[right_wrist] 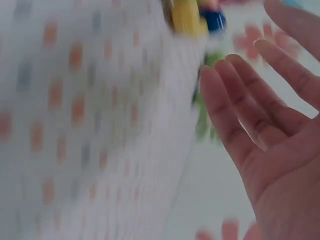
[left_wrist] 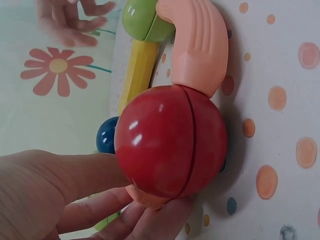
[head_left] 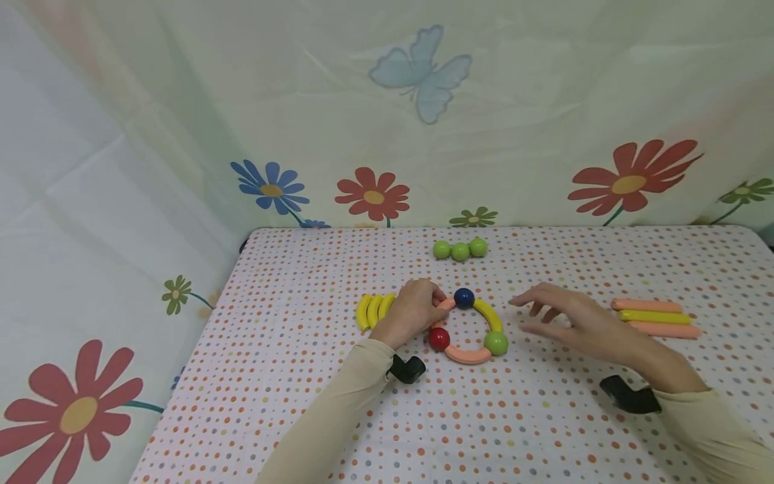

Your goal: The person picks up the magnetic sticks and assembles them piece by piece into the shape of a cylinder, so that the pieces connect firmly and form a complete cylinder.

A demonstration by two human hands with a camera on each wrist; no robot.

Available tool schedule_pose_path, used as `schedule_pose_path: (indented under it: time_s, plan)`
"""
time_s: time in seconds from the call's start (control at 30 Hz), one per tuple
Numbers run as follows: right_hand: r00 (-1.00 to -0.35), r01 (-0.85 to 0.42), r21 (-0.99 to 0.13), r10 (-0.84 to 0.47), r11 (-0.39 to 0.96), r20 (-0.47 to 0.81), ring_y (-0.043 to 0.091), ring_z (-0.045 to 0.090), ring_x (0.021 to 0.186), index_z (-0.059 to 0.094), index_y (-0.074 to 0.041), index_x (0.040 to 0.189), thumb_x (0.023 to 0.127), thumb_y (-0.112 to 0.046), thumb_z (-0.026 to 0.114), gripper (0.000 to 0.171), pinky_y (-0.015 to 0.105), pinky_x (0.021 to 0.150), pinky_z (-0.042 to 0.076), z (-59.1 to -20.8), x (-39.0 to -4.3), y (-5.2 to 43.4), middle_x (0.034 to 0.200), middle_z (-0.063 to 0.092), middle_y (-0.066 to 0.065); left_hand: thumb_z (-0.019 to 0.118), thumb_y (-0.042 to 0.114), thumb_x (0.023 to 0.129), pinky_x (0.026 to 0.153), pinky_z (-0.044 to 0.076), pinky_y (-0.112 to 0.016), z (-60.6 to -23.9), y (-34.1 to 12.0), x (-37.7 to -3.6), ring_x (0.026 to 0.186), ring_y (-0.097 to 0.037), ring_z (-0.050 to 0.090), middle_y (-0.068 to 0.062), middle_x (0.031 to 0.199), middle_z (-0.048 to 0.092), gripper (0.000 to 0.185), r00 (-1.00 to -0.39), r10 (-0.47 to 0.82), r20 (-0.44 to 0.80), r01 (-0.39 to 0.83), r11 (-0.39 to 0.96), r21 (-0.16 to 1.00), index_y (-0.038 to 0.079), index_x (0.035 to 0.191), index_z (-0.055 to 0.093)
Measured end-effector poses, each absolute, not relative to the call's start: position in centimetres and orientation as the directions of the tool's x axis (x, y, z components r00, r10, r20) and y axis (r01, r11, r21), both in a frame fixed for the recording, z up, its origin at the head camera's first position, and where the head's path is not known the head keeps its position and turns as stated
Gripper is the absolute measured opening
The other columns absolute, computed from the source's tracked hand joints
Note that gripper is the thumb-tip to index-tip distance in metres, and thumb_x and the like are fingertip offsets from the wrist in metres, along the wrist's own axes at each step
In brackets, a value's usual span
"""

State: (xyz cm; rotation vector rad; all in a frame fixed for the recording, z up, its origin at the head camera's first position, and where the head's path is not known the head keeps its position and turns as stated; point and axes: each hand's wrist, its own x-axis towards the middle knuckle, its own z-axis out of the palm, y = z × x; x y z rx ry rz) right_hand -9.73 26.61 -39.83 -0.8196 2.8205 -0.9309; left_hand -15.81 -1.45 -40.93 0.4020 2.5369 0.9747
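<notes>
A ring of curved sticks and balls lies on the table in the head view. Its blue ball is at the far side, the red ball at the near left and the green ball at the near right. A yellow curved stick and a salmon curved stick join them. On the ring's left side, my left hand pinches another salmon curved stick beside the red ball, covering part of it. Right of the ring hovers my right hand, fingers loosely extended and holding nothing.
Several yellow curved sticks lie left of my left hand. Behind the ring sit three green balls in a row. Straight sticks, one yellow between two salmon ones, lie at the right. A flowered curtain hangs behind the table.
</notes>
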Motion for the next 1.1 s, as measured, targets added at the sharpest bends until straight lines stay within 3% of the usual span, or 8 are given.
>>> schedule_pose_path:
  time_s: [0.13, 0.27, 0.4, 0.53, 0.67, 0.87, 0.93, 1.1]
  plan:
    - [-0.872, -0.49, -0.426, -0.43, 0.76, 0.235, 0.001, 0.058, 0.085, 0.074, -0.007, 0.112, 0.079, 0.003, 0.087, 0.036, 0.026, 0.068, 0.057, -39.9, -10.5, 31.8, 0.104, 0.069, 0.001, 0.076, 0.012, 0.097, 0.059, 0.046, -0.018, -40.8, -1.3, -15.6, 0.062, -0.008, 0.058, 0.002, 0.079, 0.068, 0.021, -0.878, 0.402, -0.261, 0.119, 0.711, 0.693, -0.001, 0.114, 0.075]
    - [-0.913, -0.406, -0.313, -0.365, 0.859, 0.182, 0.011, 0.061, 0.084, 0.076, -0.004, 0.105, 0.075, 0.005, 0.089, 0.034, 0.025, 0.065, 0.054, -40.0, -11.3, 36.3, 0.098, 0.069, 0.004, 0.074, 0.014, 0.1, 0.058, 0.045, -0.017, -40.9, -1.4, -15.5, 0.06, -0.007, 0.058, 0.002, 0.076, 0.068, 0.021, -0.875, 0.411, -0.257, 0.124, 0.702, 0.701, -0.001, 0.114, 0.074]
    - [-0.956, -0.287, -0.264, -0.294, 0.921, 0.013, 0.033, 0.063, 0.086, 0.075, 0.003, 0.102, 0.077, 0.004, 0.087, 0.028, 0.043, 0.071, 0.059, -39.8, -11.9, 39.6, 0.098, 0.069, 0.018, 0.075, 0.016, 0.099, 0.059, 0.045, -0.017, -41.1, -1.3, -15.5, 0.061, -0.007, 0.058, 0.002, 0.077, 0.067, 0.021, -0.879, 0.414, -0.238, 0.145, 0.705, 0.694, 0.0, 0.112, 0.075]
    - [-0.959, -0.217, -0.27, -0.256, 0.938, -0.118, 0.045, 0.062, 0.088, 0.074, 0.007, 0.101, 0.079, 0.009, 0.083, 0.024, 0.062, 0.077, 0.056, -39.9, -12.2, 41.1, 0.099, 0.067, 0.028, 0.075, 0.019, 0.099, 0.061, 0.046, -0.018, -41.4, -1.2, -15.6, 0.064, -0.007, 0.057, 0.003, 0.075, 0.065, 0.022, -0.889, 0.403, -0.217, 0.167, 0.727, 0.666, 0.001, 0.112, 0.075]
    - [-0.956, -0.199, -0.299, -0.252, 0.933, -0.15, 0.04, 0.063, 0.085, 0.073, 0.008, 0.099, 0.079, 0.014, 0.081, 0.022, 0.054, 0.074, 0.058, -40.4, -12.4, 41.5, 0.094, 0.069, 0.023, 0.075, 0.019, 0.099, 0.06, 0.046, -0.018, -41.4, -1.2, -15.5, 0.063, -0.007, 0.057, 0.003, 0.076, 0.065, 0.022, -0.893, 0.39, -0.224, 0.149, 0.727, 0.67, 0.002, 0.113, 0.075]
    - [-0.959, -0.215, -0.328, -0.262, 0.92, -0.107, 0.03, 0.064, 0.078, 0.073, 0.01, 0.097, 0.079, 0.015, 0.08, 0.02, 0.025, 0.062, 0.054, -41.3, -12.8, 41.5, 0.088, 0.071, 0.016, 0.077, 0.016, 0.097, 0.059, 0.045, -0.017, -41.2, -1.3, -15.4, 0.063, -0.009, 0.057, 0.001, 0.08, 0.064, 0.024, -0.898, 0.361, -0.25, 0.114, 0.741, 0.661, 0.0, 0.115, 0.074]
    - [-0.961, -0.22, -0.327, -0.262, 0.919, -0.088, 0.03, 0.064, 0.077, 0.072, 0.01, 0.096, 0.079, 0.014, 0.08, 0.019, 0.024, 0.062, 0.054, -41.6, -12.9, 41.4, 0.088, 0.071, 0.017, 0.077, 0.016, 0.097, 0.06, 0.044, -0.017, -41.2, -1.4, -15.5, 0.065, -0.009, 0.056, 0.001, 0.082, 0.064, 0.026, -0.903, 0.348, -0.253, 0.11, 0.755, 0.647, -0.001, 0.117, 0.074]
    - [-0.966, -0.209, -0.325, -0.247, 0.922, -0.08, 0.032, 0.064, 0.077, 0.069, 0.014, 0.099, 0.081, 0.013, 0.08, 0.021, 0.04, 0.065, 0.058, -42.3, -13.3, 41.4, 0.088, 0.07, 0.02, 0.078, 0.018, 0.097, 0.057, 0.043, -0.018, -41.2, -1.9, -15.5, 0.061, -0.009, 0.056, 0.001, 0.079, 0.064, 0.028, -0.904, 0.335, -0.265, 0.089, 0.754, 0.651, 0.0, 0.117, 0.074]
